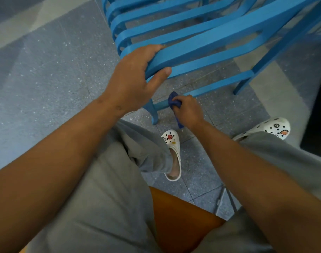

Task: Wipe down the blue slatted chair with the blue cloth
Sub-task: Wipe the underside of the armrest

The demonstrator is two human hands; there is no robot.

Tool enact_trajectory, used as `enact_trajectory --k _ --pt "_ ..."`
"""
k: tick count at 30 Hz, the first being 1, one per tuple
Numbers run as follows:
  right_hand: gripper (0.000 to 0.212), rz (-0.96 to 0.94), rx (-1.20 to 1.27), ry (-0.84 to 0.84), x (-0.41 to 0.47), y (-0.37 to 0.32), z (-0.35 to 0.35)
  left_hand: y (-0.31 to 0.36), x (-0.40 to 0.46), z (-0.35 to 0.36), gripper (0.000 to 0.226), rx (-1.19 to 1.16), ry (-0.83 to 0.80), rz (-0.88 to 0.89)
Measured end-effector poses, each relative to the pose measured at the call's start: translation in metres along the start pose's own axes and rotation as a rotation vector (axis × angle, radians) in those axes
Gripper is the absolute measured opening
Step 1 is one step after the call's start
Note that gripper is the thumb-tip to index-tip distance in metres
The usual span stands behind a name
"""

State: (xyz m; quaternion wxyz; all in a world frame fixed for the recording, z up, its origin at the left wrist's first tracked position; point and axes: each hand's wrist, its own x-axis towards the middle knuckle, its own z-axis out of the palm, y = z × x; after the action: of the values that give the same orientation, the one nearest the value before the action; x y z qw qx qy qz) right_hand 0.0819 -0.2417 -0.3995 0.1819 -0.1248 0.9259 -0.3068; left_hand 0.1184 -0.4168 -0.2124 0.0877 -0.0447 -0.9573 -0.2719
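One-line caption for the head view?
Left hand steadies the blue slatted chair; right hand wipes its low rung with the blue cloth.

Speckled grey tiled floor [52, 73] crossed by a pale band [24, 28] — an orange seat [176, 216] below.

You have one view only, from the camera on your head, so nothing is shared with a second angle. It looks steeply down and forward over your own forearms and lap. Your grey trousers [105, 189] and the orange seat [176, 216] fill the near, lower edge; the speckled floor [46, 79] runs to the top edge. The wide lens bends straight lines near the corners.
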Motion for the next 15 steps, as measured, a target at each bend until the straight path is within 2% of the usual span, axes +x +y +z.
enact_trajectory --k 4,8,15 --pt "0.02 0.056 0.115 0.039 -0.006 0.009 0.005 -0.015 -0.022 -0.015 0.047 0.0 -0.122 -0.078" --pt "0.016 0.118 0.359 0.011 -0.011 0.007 0.014 -0.033 -0.039 -0.026 0.044 0.098 -0.284 -0.168" --pt "0.035 -0.038 0.563 -0.122 -0.005 -0.031 -0.019 -0.038 -0.04 -0.023 0.041 0.14 -0.314 -0.261"
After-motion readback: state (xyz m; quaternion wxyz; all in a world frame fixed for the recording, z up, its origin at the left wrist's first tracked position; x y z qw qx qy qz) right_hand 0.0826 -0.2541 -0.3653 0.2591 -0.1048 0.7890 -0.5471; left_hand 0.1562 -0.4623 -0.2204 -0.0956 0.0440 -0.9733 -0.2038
